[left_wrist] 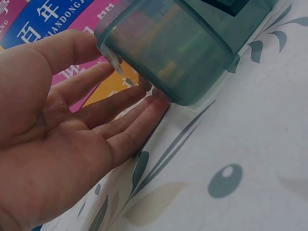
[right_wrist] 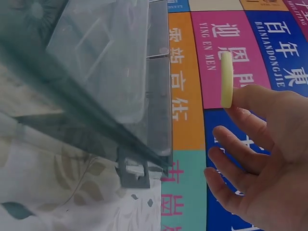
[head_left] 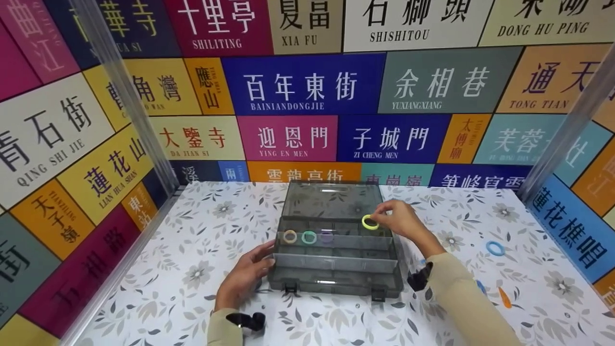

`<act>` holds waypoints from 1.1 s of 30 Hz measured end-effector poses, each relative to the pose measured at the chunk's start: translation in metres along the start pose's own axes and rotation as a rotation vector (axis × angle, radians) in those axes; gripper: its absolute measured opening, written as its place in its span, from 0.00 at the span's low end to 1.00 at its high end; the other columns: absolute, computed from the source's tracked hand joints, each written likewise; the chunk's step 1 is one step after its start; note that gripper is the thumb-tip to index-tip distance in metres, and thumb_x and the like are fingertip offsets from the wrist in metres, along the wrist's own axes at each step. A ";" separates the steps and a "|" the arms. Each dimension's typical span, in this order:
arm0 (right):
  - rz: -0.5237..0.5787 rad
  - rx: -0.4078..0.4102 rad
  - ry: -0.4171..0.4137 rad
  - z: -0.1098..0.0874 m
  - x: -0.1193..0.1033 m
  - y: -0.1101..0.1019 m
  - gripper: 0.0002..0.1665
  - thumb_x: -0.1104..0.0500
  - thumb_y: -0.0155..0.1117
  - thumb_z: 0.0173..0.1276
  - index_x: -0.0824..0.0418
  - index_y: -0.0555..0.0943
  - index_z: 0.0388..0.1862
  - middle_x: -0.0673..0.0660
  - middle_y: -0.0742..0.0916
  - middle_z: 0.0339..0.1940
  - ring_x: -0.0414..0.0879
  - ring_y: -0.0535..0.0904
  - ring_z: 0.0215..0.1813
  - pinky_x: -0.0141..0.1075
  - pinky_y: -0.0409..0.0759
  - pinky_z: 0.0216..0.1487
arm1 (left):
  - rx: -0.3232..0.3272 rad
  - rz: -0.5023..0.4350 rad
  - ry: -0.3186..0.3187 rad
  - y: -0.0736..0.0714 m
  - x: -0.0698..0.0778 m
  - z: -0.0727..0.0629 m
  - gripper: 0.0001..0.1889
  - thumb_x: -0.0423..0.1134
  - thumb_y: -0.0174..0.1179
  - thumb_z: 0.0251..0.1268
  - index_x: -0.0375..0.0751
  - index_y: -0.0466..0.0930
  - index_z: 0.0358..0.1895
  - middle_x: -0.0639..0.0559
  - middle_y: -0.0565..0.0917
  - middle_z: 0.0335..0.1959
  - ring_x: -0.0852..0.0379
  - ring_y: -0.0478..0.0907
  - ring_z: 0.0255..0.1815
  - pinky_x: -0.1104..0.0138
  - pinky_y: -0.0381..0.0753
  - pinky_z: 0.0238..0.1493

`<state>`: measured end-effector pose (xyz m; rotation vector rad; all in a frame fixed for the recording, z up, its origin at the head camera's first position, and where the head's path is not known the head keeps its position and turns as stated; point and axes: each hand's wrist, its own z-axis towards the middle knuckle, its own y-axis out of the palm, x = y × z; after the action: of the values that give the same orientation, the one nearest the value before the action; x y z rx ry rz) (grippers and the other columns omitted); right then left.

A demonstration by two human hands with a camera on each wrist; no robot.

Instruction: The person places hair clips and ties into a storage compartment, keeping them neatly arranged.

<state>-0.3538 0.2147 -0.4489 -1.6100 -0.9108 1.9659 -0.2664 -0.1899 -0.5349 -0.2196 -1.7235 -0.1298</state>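
A smoky grey plastic organizer box point(head_left: 336, 278) lies on the table with its lid point(head_left: 331, 199) raised at the back. Three rings, one orange point(head_left: 290, 236), one green point(head_left: 309, 237) and one purple point(head_left: 326, 236), line up from the left in its rear compartments. Above the rear right part of the box, my right hand point(head_left: 401, 218) pinches a yellow ring point(head_left: 370, 222) between thumb and index finger. In the right wrist view the yellow ring point(right_wrist: 226, 79) appears edge-on, the other fingers loosely bent. My left hand point(head_left: 247, 269) touches the box's left side, its fingers point(left_wrist: 139, 115) nearly straight.
To the right of the box, a blue ring point(head_left: 495, 248) and a small orange piece point(head_left: 504, 298) lie on the floral tablecloth point(head_left: 192, 307). Another blue piece point(head_left: 480, 286) shows partly behind the right sleeve. Colourful sign-printed panels point(head_left: 307, 86) stand behind and at both sides.
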 end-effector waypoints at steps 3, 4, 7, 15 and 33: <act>-0.011 -0.019 0.000 0.010 -0.005 0.005 0.11 0.51 0.70 0.66 0.57 0.90 0.35 0.61 0.87 0.53 0.58 0.81 0.57 0.52 0.80 0.54 | -0.002 -0.013 0.000 0.000 -0.001 0.000 0.33 0.36 0.58 0.70 0.44 0.62 0.77 0.38 0.64 0.77 0.41 0.64 0.76 0.44 0.63 0.76; -0.010 -0.026 -0.008 0.014 -0.007 0.007 0.11 0.51 0.70 0.66 0.57 0.90 0.34 0.61 0.87 0.53 0.58 0.81 0.57 0.52 0.80 0.54 | -0.002 -0.012 0.003 -0.001 -0.001 0.000 0.33 0.36 0.58 0.70 0.44 0.62 0.77 0.38 0.64 0.77 0.41 0.64 0.76 0.45 0.63 0.75; -0.013 -0.037 -0.047 0.025 -0.011 0.014 0.10 0.52 0.71 0.65 0.58 0.90 0.33 0.62 0.87 0.53 0.60 0.80 0.59 0.55 0.79 0.58 | -0.010 0.005 0.022 -0.001 -0.001 -0.001 0.33 0.36 0.57 0.71 0.44 0.61 0.78 0.37 0.63 0.78 0.40 0.64 0.76 0.45 0.64 0.75; -0.030 -0.093 -0.112 0.043 -0.016 0.035 0.08 0.56 0.72 0.64 0.60 0.90 0.32 0.61 0.90 0.42 0.53 0.83 0.46 0.42 0.78 0.47 | -0.018 0.024 0.037 -0.002 -0.001 -0.002 0.32 0.37 0.57 0.72 0.44 0.61 0.77 0.36 0.63 0.78 0.39 0.64 0.76 0.46 0.65 0.75; -0.120 -0.202 -0.086 0.051 -0.021 0.056 0.06 0.60 0.75 0.59 0.63 0.92 0.30 0.63 0.89 0.48 0.59 0.83 0.54 0.51 0.81 0.58 | -0.018 0.036 0.050 -0.003 -0.004 -0.001 0.32 0.37 0.58 0.72 0.46 0.62 0.77 0.37 0.63 0.78 0.39 0.64 0.76 0.46 0.66 0.75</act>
<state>-0.3946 0.1506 -0.4693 -1.5462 -1.2443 1.9243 -0.2658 -0.1935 -0.5386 -0.2582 -1.6682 -0.1233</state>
